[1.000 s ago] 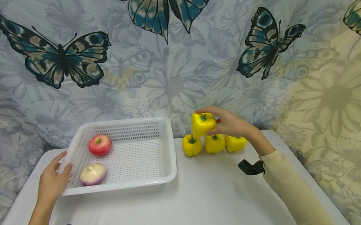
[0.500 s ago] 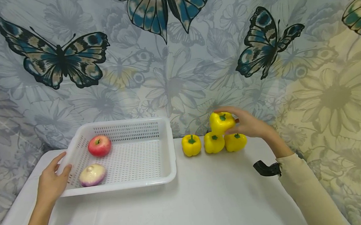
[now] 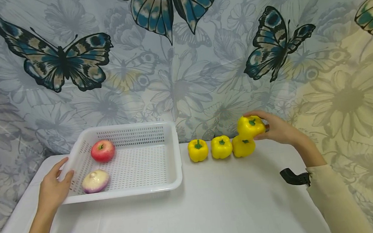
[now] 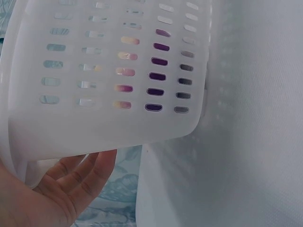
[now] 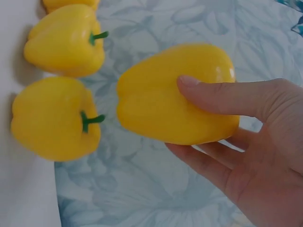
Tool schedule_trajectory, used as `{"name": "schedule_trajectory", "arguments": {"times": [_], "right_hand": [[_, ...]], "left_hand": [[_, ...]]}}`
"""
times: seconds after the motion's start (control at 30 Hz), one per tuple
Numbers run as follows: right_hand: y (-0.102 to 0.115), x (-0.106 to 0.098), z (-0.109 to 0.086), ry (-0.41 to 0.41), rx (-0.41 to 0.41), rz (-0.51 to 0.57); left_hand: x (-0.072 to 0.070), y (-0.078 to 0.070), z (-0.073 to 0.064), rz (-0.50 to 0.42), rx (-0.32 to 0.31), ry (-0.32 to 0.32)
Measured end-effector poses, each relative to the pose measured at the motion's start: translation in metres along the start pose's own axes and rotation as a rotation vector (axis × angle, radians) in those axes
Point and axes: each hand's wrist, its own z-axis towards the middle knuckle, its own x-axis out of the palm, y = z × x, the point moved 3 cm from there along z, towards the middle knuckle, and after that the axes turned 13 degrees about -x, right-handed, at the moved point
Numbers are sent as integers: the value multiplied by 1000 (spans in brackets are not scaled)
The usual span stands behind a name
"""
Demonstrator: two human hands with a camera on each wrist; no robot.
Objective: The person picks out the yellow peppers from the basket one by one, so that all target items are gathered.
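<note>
My right hand [image 3: 274,127] grips a yellow bell pepper [image 3: 250,126], thumb on one side and fingers on the other in the right wrist view. The pepper is held up over the rightmost of three more yellow bell peppers, overlapping it in the head view. Those stand in a row: left [image 3: 198,150], middle [image 3: 221,147] and right [image 3: 243,146]. At the left, my left hand [image 3: 54,187] holds the end rim of a white perforated plastic basket [image 3: 178,157]. Inside the basket lie a red apple [image 3: 102,151] and a round cream-and-purple vegetable like an onion [image 3: 95,181].
A white-covered table [image 3: 194,218] carries everything. Directly behind it hangs a cloth backdrop [image 3: 183,80] printed with butterflies and flowers. The row of peppers stands near the table's back edge, right of the basket.
My right hand has moved to the right with the yellow bell pepper, from over the left and middle peppers to over the right one. The left hand and basket have stayed put.
</note>
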Motion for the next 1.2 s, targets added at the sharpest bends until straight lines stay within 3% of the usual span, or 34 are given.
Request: {"name": "schedule_trajectory", "arguments": {"times": [0.23, 0.43, 0.6, 0.83, 1.2], "right_hand": [[-11, -6, -14, -15, -1, -29], [-22, -27, -31, -27, 54, -68], [-44, -36, -45, -27, 111, -110], [-80, -13, -55, 34, 129, -56], [-113, 11, -52, 102, 165, 34]], "left_hand": [[1, -1, 1, -4, 17, 2], [3, 0, 1, -3, 8, 4], [3, -1, 1, -6, 1, 4], [2, 0, 0, 6, -5, -4], [0, 0, 1, -3, 3, -6]]}}
